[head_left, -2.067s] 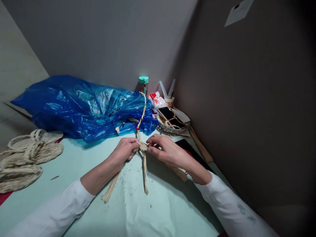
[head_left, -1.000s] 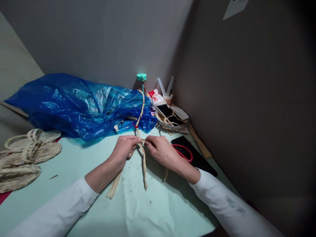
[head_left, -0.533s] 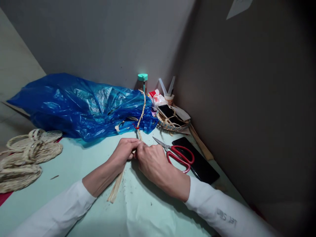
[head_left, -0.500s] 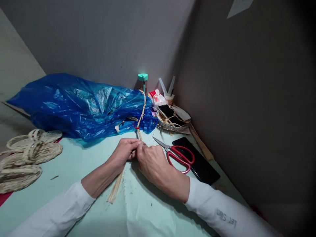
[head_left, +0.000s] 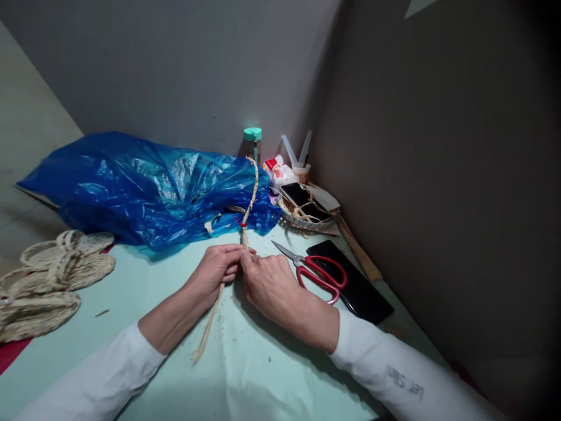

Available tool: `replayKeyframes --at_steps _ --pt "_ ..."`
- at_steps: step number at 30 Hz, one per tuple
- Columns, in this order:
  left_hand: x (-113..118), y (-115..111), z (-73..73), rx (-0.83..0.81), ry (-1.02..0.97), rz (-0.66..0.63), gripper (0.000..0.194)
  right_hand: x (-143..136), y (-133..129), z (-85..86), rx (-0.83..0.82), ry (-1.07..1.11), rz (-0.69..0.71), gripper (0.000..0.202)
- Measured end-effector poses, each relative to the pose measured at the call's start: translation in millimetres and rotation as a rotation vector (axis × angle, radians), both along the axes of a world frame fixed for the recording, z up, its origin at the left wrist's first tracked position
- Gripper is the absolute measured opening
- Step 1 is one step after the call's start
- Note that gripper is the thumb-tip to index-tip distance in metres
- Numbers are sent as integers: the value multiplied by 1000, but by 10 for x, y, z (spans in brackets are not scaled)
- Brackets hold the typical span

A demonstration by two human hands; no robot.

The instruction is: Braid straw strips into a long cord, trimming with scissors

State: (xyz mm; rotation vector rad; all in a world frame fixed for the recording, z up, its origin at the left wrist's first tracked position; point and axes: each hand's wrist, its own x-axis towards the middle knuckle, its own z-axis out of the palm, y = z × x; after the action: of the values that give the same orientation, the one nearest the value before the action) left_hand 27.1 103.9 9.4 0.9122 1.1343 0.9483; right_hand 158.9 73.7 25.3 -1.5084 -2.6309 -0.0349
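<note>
A braided straw cord (head_left: 253,199) runs from the top of the blue plastic bag (head_left: 144,181) down toward me, with a red tie around it. At its near end my left hand (head_left: 218,266) is closed in a pinch on the braid. My right hand (head_left: 272,280) touches the left one and pinches the same end; its fingertips are partly hidden. A loose straw strand (head_left: 208,327) hangs below my left hand over the pale green table cover (head_left: 263,386). Just right of my right hand lie red-handled scissors (head_left: 318,275), blades pointing left and away.
Under the scissors is a black phone (head_left: 363,298). Behind it stand a woven basket (head_left: 307,224) with another phone (head_left: 302,197), a cup (head_left: 301,172) and a green-lidded jar (head_left: 253,143). Woven straw sandals (head_left: 65,269) lie at left. A wall (head_left: 416,204) rises on the right.
The loose strand below my left hand has turned and looks narrower. Both hands still pinch the braid's end in nearly the same place. The view has shifted slightly.
</note>
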Motion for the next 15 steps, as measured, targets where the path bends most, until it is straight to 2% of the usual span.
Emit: replayKeyframes --at_steps 4,7,11,15 --pt "24 -15 6 -4 -33 29 14 167 98 159 -96 273 55 32" --pt "7 -2 0 -22 -44 -8 15 305 261 203 -119 520 -13 35" --pt "-29 35 -31 6 -12 -52 16 318 432 60 -356 641 22 22" --pt "-25 33 -32 16 14 -51 16 191 460 -106 -649 840 5 20"
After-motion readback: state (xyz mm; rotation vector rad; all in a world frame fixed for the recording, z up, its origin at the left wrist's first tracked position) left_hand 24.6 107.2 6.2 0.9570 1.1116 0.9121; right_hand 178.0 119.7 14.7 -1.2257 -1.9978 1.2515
